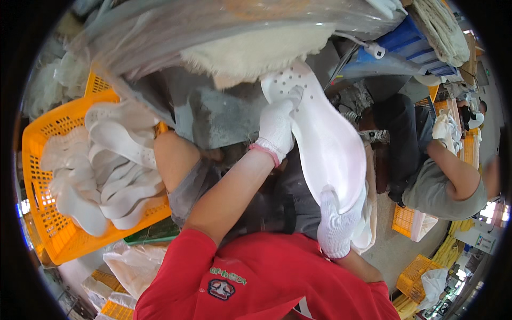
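Note:
A long white shoe sole (333,152) with a cluster of small round holes at its far end is held out in front of my body. My left hand (276,128), in a white knit glove with a pink band at the wrist, grips it near the holes. At its near end, my right hand (336,226), also gloved, is closed on the edge with the thumb on top. The sole's far tip meets the lower edge of a cream fluffy buffing wheel (261,50); whether they touch, I cannot tell.
On the left, an orange crate (50,234) holds several white soles (80,210). More white pieces (365,224) lie in a bag beside my right hand. Plastic sheeting (160,32) covers the machine above. A co-worker in a grey shirt (448,186) sits at the right, near orange crates (418,277).

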`<state>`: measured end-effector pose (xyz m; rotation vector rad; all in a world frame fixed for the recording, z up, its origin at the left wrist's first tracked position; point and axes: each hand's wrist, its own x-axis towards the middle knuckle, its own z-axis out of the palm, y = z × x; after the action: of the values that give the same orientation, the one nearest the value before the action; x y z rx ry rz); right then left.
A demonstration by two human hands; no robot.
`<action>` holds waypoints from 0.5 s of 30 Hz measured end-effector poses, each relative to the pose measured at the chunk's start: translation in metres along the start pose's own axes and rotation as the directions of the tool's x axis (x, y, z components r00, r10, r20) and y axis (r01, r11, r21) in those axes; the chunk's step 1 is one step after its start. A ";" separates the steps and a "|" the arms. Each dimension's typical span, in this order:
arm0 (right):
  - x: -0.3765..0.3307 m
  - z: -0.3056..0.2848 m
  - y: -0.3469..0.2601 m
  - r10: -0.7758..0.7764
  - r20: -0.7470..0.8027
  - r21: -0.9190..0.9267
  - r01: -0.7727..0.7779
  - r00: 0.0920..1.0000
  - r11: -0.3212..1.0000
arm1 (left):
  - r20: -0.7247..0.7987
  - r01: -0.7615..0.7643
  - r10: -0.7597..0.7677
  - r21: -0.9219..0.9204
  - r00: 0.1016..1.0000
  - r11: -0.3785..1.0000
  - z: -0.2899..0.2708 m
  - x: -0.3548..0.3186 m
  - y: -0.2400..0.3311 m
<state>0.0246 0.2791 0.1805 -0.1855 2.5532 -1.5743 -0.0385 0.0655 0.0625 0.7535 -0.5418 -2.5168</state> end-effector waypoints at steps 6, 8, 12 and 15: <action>0.127 0.063 -0.028 -0.660 0.220 -0.097 0.690 0.718 0.718 | 0.199 -0.299 0.252 0.833 0.947 0.465 -0.016 0.087 0.051; 0.157 0.087 -0.035 -0.760 0.261 -0.067 0.796 0.595 0.601 | 0.011 -0.075 0.201 0.946 0.980 0.315 -0.041 0.090 0.085; 0.184 0.117 -0.040 -0.317 0.364 0.292 0.216 0.876 0.932 | -0.274 0.279 0.193 0.960 0.942 0.001 -0.075 0.038 0.135; 0.200 0.139 -0.033 -0.317 0.392 0.184 0.264 0.864 0.947 | -0.212 0.247 0.135 0.900 0.968 -0.360 -0.068 -0.015 0.153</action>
<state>-0.1461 0.1076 0.1380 -0.8352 2.1578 -1.5710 0.0598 -0.0682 0.0901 1.5513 -2.8007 -1.1057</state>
